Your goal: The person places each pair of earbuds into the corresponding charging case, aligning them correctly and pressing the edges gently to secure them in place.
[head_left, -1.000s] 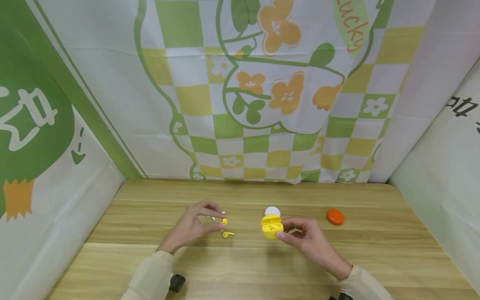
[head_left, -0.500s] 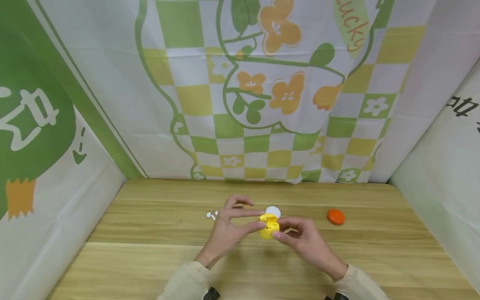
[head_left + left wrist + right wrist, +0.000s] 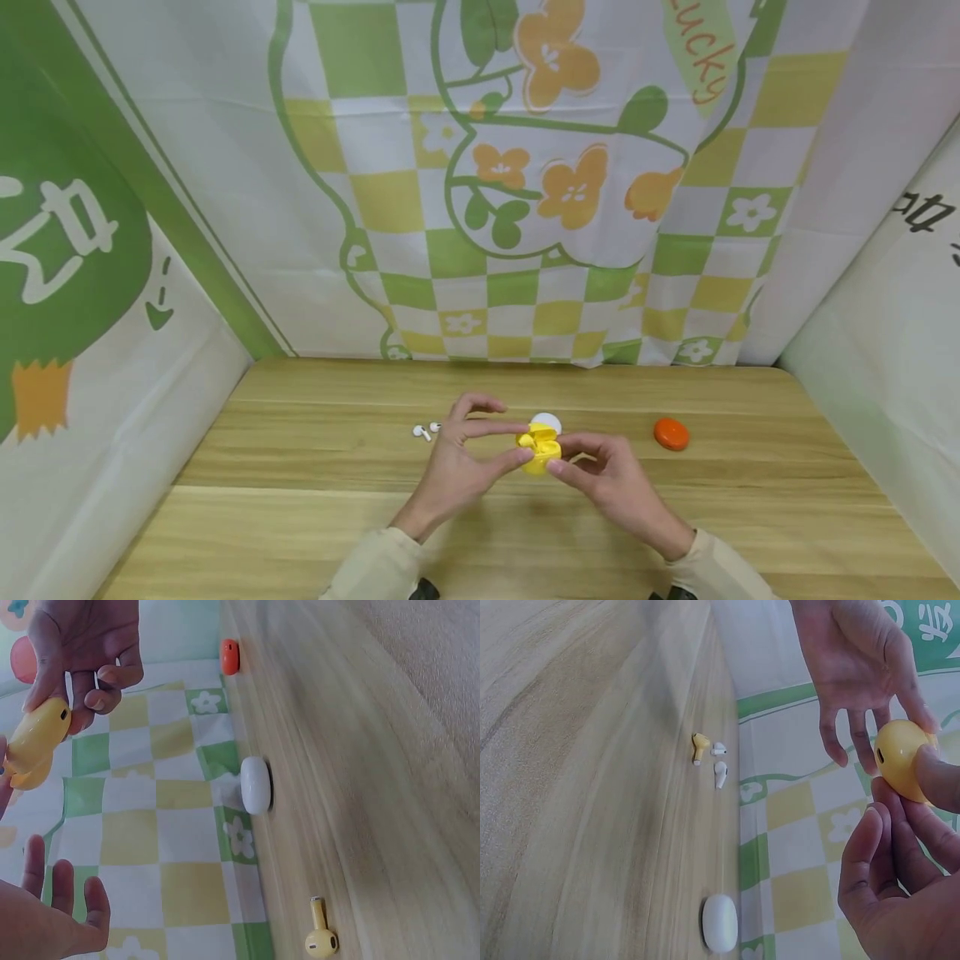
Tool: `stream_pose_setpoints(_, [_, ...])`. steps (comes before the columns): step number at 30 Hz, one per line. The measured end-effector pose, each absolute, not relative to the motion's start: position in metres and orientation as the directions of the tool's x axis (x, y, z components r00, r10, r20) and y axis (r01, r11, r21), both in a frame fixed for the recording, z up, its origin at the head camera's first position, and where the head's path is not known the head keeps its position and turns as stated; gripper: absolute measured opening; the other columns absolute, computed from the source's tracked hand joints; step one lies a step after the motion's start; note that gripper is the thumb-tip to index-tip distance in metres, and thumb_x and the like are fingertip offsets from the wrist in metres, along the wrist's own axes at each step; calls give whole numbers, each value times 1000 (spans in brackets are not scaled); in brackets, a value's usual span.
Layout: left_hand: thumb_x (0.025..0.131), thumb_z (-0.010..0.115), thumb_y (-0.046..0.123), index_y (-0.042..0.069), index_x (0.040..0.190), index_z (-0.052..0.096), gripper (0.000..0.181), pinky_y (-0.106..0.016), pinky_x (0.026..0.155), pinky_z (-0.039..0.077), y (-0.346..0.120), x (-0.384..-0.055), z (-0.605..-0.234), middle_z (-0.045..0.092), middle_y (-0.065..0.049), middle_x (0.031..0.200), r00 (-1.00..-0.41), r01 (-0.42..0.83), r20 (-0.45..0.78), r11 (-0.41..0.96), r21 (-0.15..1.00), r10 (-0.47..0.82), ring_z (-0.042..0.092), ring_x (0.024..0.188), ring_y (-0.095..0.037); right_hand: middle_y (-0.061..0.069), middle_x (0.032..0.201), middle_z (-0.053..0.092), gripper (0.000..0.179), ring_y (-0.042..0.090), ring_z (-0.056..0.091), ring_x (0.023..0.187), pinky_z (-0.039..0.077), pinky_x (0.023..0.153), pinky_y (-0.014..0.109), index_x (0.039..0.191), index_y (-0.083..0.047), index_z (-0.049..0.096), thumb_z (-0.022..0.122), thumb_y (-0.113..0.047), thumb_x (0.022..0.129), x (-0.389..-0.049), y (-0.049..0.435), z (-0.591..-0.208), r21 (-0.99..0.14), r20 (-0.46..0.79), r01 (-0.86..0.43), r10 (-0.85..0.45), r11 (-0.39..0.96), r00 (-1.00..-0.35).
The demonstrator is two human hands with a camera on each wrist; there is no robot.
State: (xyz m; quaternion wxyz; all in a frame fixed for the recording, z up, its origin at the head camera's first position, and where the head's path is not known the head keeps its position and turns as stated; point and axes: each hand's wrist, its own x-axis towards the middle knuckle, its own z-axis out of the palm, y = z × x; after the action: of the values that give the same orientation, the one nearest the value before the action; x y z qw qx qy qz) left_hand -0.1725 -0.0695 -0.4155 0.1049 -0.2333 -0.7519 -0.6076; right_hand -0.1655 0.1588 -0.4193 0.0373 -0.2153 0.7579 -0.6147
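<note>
Held up over the table, a yellow earbud case (image 3: 542, 464) has its lid raised. My right hand (image 3: 618, 483) grips the case from the right between thumb and fingers. At the open case, my left hand (image 3: 461, 458) pinches a yellow earbud (image 3: 524, 439) with thumb and forefinger, its other fingers spread. The earbud is partly covered by the fingertips. A second yellow earbud (image 3: 321, 941) lies on the table; in the head view my left hand hides it. The right wrist view shows the case's rounded underside and a small dark slot.
White earbuds (image 3: 422, 432) lie on the wooden table (image 3: 300, 517) behind my left hand. Behind the yellow case is a white case (image 3: 547, 421). An orange case (image 3: 671, 434) rests farther right. Printed cloth (image 3: 525, 292) hangs along the back edge.
My left hand has carried the yellow earbud rightward from the table to the open case. Over the last half second both hands stay almost in place, with the case tilting slightly.
</note>
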Motion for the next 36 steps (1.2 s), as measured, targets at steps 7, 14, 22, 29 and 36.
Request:
stream_pose_setpoints(7, [82, 86, 18, 18, 105, 81, 24, -53, 101, 35, -74, -174, -413, 55, 3, 123, -851, 512, 472, 164, 843, 229, 48, 120, -23, 16, 102, 71, 24, 17, 70, 88, 59, 77, 29, 114, 8, 70, 73, -6, 93, -166, 157, -419, -945, 231, -296, -356, 139, -906])
stream_pose_setpoints(14, [82, 87, 25, 23, 94, 82, 14, -52, 103, 35, -75, -175, -413, 54, 5, 126, -833, 538, 473, 220, 814, 287, 45, 122, -21, 16, 104, 71, 23, 18, 69, 90, 59, 79, 31, 113, 4, 72, 73, -9, 94, -167, 160, -420, -948, 212, -281, -363, 150, -908])
stream_pose_setpoints(22, [84, 85, 25, 21, 100, 80, 17, -55, 102, 38, -91, -180, -412, 54, 2, 125, -853, 514, 460, 245, 822, 247, 48, 121, -23, 16, 102, 70, 23, 17, 67, 89, 59, 77, 29, 112, 6, 72, 75, -6, 92, -167, 159, -419, -948, 216, -279, -331, 153, -919])
stream_pose_setpoints(29, [87, 83, 21, 13, 104, 78, 20, -58, 96, 47, -125, -193, -431, 61, -5, 113, -929, 362, 231, 575, 734, 289, 55, 111, -32, 17, 99, 69, 22, 14, 66, 86, 58, 74, 26, 110, 8, 71, 74, -2, 91, -165, 162, -421, -945, 234, -290, -310, 148, -921])
stream_pose_setpoints(36, [77, 89, 25, 9, 96, 79, 26, -50, 80, 53, -134, -194, -450, 71, -9, 98, -961, 268, 85, 803, 532, 264, 65, 95, -31, 19, 100, 70, 22, 17, 70, 84, 59, 74, 27, 110, 9, 70, 73, -3, 92, -166, 165, -424, -946, 215, -281, -337, 161, -917])
